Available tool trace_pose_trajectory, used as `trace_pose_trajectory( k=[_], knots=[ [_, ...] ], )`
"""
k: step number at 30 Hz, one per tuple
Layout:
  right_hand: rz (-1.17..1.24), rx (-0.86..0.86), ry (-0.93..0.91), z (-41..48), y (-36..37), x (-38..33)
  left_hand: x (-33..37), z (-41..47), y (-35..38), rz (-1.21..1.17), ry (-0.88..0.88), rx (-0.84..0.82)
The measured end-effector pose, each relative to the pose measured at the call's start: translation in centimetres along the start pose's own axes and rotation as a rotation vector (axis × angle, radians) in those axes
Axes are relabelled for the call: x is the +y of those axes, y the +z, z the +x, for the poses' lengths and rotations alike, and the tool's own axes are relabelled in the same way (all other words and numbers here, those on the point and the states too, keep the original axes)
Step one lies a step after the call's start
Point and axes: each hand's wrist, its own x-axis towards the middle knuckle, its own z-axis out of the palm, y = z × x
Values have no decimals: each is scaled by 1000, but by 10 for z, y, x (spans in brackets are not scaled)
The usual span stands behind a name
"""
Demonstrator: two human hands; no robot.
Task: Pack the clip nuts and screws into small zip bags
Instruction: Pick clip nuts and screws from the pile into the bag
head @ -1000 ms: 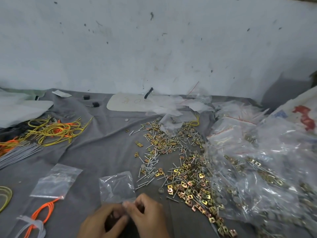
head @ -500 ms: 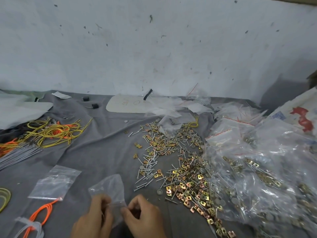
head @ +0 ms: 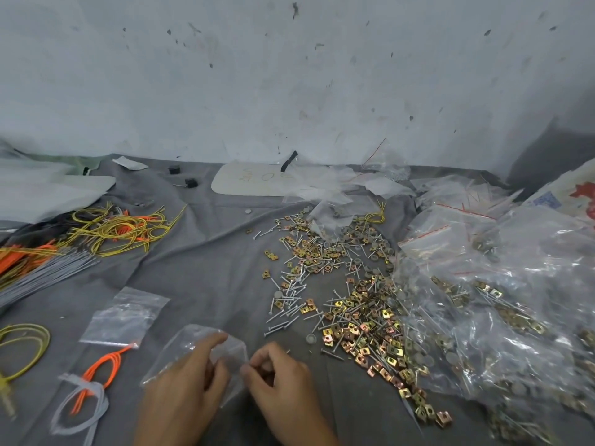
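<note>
Clear bag held low centre, crumpled.
Brass nuts and silver screws are strewn loose to its right.

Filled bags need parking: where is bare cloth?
Bare cloth lies mid-table, between the yellow wires and the loose clip nuts and screws, beyond the empty zip bag. Crowded on the right by the plastic bag pile.

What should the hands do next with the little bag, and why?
Probably pull its mouth open. The left hand and right hand both pinch the small zip bag, which looks empty, while the loose clip nuts and screws lie on the cloth.
</note>
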Motion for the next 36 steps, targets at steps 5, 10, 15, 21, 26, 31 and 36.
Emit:
trace_pose_trajectory(
  k=[5, 10, 15, 21, 26, 31, 36],
  knots=[
    [-43, 36, -19, -1, 1, 0, -7, -7, 4, -153, -43, -140],
    [-79, 53, -24, -3, 3, -1, -5, -9, 14, -119, -51, 0],
    [-49, 15, -48, 4, 1, -5, -3, 1, 17, -54, 81, -63],
    [-221, 136, -201, 41, -26, 4, -3, 20, 26, -80, 38, -56],
    [-593, 43, -161, 96, -50, 12, 9, 30, 36, -122, 77, -34],
    [-732, -136, -135, 112, -56, 14, 23, 37, 19, -162, 178, 216],
    [-707, -131, -123, 111, -58, 13, 11, 44, 9, -63, 180, 229]
  ],
)
